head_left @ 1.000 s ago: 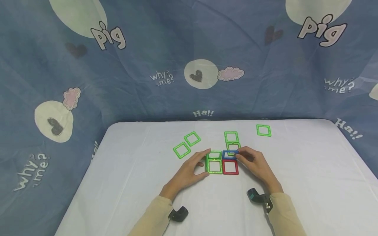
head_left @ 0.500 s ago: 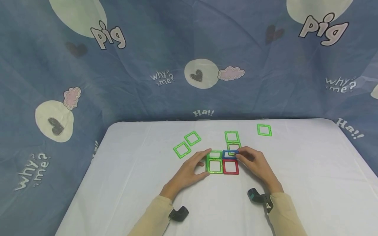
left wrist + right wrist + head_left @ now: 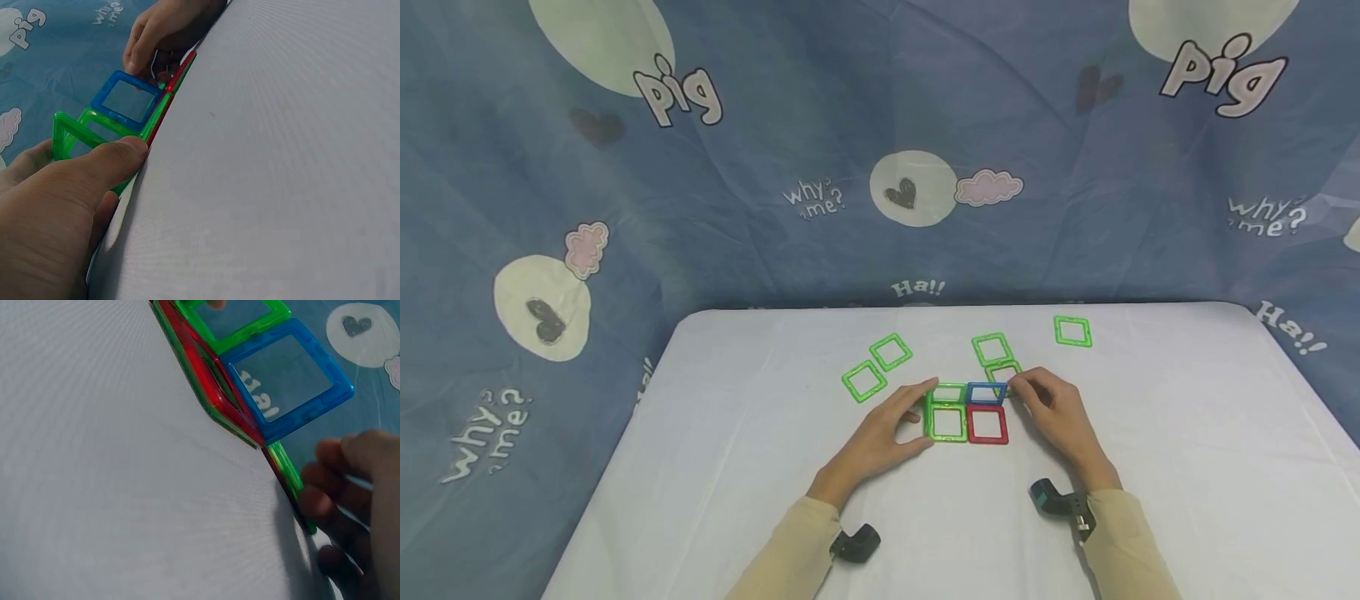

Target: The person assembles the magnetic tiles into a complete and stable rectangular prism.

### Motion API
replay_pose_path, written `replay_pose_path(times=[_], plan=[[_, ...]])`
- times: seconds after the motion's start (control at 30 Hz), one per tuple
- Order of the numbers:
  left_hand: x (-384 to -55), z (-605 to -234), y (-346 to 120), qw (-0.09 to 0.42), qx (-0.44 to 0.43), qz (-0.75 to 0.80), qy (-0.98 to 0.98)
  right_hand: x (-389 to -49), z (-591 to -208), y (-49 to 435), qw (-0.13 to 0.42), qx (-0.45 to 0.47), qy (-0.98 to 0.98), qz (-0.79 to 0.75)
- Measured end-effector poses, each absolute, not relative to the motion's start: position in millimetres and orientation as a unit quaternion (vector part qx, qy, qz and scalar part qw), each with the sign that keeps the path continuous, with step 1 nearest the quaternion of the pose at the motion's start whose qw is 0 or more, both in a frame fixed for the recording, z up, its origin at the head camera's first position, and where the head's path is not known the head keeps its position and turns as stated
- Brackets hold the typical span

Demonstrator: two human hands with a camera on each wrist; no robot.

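In the head view, square magnetic tiles are joined near the table's middle. A green tile (image 3: 949, 439) and a red tile (image 3: 988, 442) lie flat in front; a blue tile (image 3: 306, 417) stands upright behind the red one. My left hand (image 3: 880, 437) holds the left end, its thumb at the front and index finger at the back of an upright green tile (image 3: 78, 129). Behind the blue tile, my right hand (image 3: 1063, 417) pinches the edge of a flat green tile (image 3: 1003, 363), which meets another green tile (image 3: 988, 337). The right fingertips partly hide its edge.
Two loose green tiles, one (image 3: 882, 342) beside the other (image 3: 855, 370), lie at back left. A single green tile (image 3: 1057, 330) is at back right. The white table (image 3: 737, 400) ends at a blue printed cloth (image 3: 775, 250).
The two green tiles behind the blue one have turned, their near end swinging right. My right fingers have shifted slightly right, away from the blue tile. The left hand holds still.
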State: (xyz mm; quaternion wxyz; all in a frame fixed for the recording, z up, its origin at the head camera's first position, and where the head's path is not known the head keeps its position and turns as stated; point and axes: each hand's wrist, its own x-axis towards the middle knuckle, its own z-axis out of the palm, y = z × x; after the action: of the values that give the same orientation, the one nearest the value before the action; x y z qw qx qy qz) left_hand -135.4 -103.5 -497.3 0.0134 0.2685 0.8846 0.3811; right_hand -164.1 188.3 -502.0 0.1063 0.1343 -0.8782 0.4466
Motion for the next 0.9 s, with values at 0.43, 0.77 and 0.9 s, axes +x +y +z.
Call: replay_pose_path(times=[0.43,0.77,0.9], plan=[[-135.0,-498.7,-103.5,0.02,0.264,0.381,0.886,-166.9,-500.7,190.5,0.169,0.008,-0.906,0.387],[-135.3,-497.8,-103.7,0.018,0.265,0.383,0.885,-169.5,-505.1,191.6,0.152,0.103,-0.915,0.359],[-135.7,-497.3,-103.5,0.017,0.266,0.381,0.885,-169.2,-505.5,191.8,0.143,0.107,-0.925,0.334]])
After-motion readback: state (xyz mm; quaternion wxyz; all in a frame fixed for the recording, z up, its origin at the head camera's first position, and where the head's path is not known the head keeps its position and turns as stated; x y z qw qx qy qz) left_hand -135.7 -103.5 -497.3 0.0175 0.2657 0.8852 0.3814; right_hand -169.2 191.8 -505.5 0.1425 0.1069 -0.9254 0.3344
